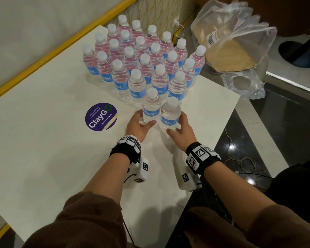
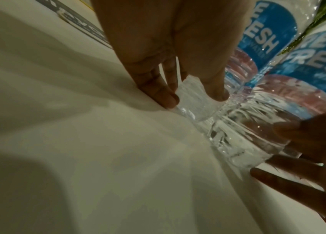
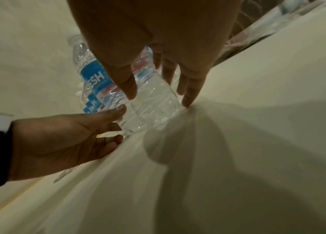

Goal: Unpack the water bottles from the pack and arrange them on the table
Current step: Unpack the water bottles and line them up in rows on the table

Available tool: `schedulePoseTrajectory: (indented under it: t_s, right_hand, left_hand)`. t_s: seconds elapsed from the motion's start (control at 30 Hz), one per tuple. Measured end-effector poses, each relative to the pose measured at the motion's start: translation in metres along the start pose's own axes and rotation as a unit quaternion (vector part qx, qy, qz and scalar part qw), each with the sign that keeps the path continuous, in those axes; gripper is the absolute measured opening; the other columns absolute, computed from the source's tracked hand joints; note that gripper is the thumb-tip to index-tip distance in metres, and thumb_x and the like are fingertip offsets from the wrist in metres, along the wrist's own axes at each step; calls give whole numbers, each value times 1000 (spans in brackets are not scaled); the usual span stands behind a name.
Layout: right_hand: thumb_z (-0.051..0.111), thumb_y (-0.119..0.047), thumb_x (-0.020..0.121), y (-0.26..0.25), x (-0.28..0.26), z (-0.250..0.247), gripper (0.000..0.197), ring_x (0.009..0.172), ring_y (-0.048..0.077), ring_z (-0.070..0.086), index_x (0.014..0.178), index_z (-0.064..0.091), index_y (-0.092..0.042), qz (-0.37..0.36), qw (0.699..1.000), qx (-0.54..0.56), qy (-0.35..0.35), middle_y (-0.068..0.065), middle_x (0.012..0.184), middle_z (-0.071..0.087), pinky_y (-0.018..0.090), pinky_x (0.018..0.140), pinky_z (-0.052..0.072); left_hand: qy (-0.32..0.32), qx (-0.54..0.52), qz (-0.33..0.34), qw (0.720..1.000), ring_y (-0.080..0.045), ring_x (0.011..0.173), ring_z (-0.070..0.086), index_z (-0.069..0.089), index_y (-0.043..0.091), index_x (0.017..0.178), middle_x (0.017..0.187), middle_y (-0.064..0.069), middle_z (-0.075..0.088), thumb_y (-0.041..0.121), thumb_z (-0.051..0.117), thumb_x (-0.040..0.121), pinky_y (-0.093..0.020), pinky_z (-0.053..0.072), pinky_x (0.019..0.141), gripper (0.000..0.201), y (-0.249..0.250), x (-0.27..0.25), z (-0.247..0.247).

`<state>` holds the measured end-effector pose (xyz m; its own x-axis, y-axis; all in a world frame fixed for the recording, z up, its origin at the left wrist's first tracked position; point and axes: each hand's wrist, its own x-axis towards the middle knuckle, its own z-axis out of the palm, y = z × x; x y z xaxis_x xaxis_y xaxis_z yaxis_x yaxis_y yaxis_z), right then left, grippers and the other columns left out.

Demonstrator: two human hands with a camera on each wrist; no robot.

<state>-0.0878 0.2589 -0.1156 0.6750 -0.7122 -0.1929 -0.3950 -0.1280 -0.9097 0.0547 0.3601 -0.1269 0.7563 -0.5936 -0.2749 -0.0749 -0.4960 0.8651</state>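
Two bottles (image 1: 151,106) stand upright, caps up, at the near tip of a block of about two dozen more bottles (image 1: 141,56) massed toward the far right corner of the white table (image 1: 43,149). Every bottle's long axis is vertical, blue labels facing the near edge. The left hand (image 1: 138,125) cups the base of the left front bottle, thumb and fingers loosely spread around it and touching the clear plastic. The right hand (image 1: 182,128) does the same at the right front bottle (image 1: 170,113), fingers wide, tips at its base; whether either hand bears any weight cannot be told. A round purple sticker (image 1: 101,116) lies on the table left of the hands. A yellow rail (image 1: 43,56) runs along the far left edge, against a pale wall. Beyond the right edge, a crumpled clear plastic wrap (image 1: 240,42) with a cardboard tray inside sits above a dark glossy floor (image 1: 284,122).
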Motion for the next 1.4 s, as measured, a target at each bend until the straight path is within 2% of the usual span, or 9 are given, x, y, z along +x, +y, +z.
schedulePoseTrajectory:
  t_s: [0.1,0.2,0.37,0.53,0.7,0.87,0.97,1.2,1.4]
  right_hand:
    - [81,-31,68,5,1,10,89,120,15,43,140,29,-20,24,998,-16,50,2,132,36,33,104,40]
    - [81,-27,70,2,2,13,82,114,14,47,136,33,-17,38,996,3,77,3,129,41,21,91,40]
    - [67,-17,85,5,2,5,61,126,15,46,136,33,-18,43,998,16,41,-2,134,49,19,90,36]
    - [72,-22,80,6,8,4,67,122,21,49,137,38,-16,46,997,11,66,8,138,41,31,101,42]
    - [74,-30,78,4,11,4,68,102,16,54,136,41,-21,60,995,-12,79,6,127,48,25,87,43]
    - [74,-38,76,-4,17,10,67,98,17,56,133,44,-22,82,991,-20,101,6,118,49,26,86,45]
    - [77,-41,72,-8,20,13,68,99,20,57,129,45,-22,94,990,-22,106,6,116,52,31,88,48]
    - [77,-47,68,-12,25,21,74,106,23,55,127,42,-19,117,986,-36,112,8,119,53,39,95,47]
    - [73,-36,77,-6,23,20,66,108,25,55,133,42,-20,99,990,-48,92,10,119,51,40,97,46]
  left_hand:
    - [-6,10,-1,1000,-24,100,61,43,18,136,127,-5,55,36,72,79,-30,48,89,67,3,1,0]
    - [10,4,-1,1000,-20,103,59,45,16,134,126,-4,53,38,77,73,-39,50,95,72,8,1,-2]
    - [-1,21,-6,1000,-14,87,58,41,16,136,132,-4,53,33,70,82,-24,42,81,63,13,2,-5]
    - [17,13,-9,1000,-14,88,59,42,12,137,135,-5,51,31,71,82,-24,44,81,65,16,2,-4]
    - [26,18,-25,999,-19,99,62,45,7,135,132,-8,53,30,69,83,-24,44,81,61,15,4,0]
    - [35,19,-34,999,-21,105,62,46,8,135,127,-10,58,32,68,84,-25,44,89,61,18,10,0]
    - [31,24,-46,998,-25,108,60,48,7,133,113,-13,65,34,66,86,-30,44,93,57,19,12,-1]
    - [45,26,-38,998,-23,108,60,48,6,134,115,-12,63,32,67,85,-29,44,95,58,21,13,-2]
    - [50,7,-49,998,-24,108,61,51,5,130,118,-12,63,31,70,82,-30,46,94,58,21,14,-2]
